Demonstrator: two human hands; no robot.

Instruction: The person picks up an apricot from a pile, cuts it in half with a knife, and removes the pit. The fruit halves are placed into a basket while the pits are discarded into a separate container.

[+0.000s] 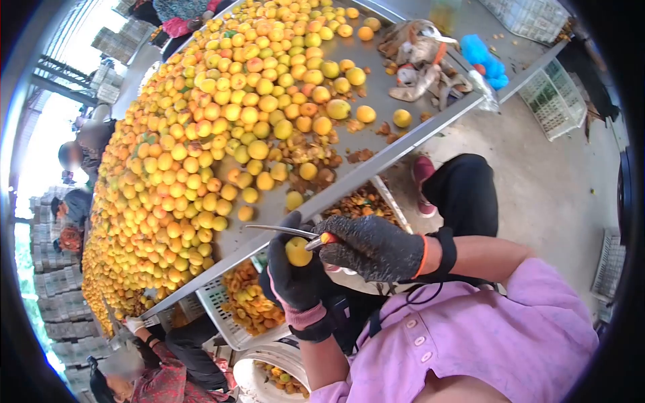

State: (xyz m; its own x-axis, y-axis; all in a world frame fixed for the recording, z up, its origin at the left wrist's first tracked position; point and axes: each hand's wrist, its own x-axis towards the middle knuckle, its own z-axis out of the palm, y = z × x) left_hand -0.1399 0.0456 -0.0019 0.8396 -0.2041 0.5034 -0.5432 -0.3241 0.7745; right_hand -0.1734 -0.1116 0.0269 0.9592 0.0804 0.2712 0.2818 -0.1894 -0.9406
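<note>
Your left hand (293, 283) pinches a fruit (298, 252); your right hand (376, 248) grips a tool (282, 230). Looks like cutting; hold steady.

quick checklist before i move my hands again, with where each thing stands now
1. Yellow fruit held in the left hand: ok
2. Metal tool gripped in the right hand: ok
3. Dark gloves on both hands: ok
4. Left fingers clear of the tool: not ok, its long, thin end passes over them in this view
5. Fruit whole all round: cannot tell, the far side is hidden
6. More fruit in reach: looks ok, the pile comes close to the near table edge
</note>
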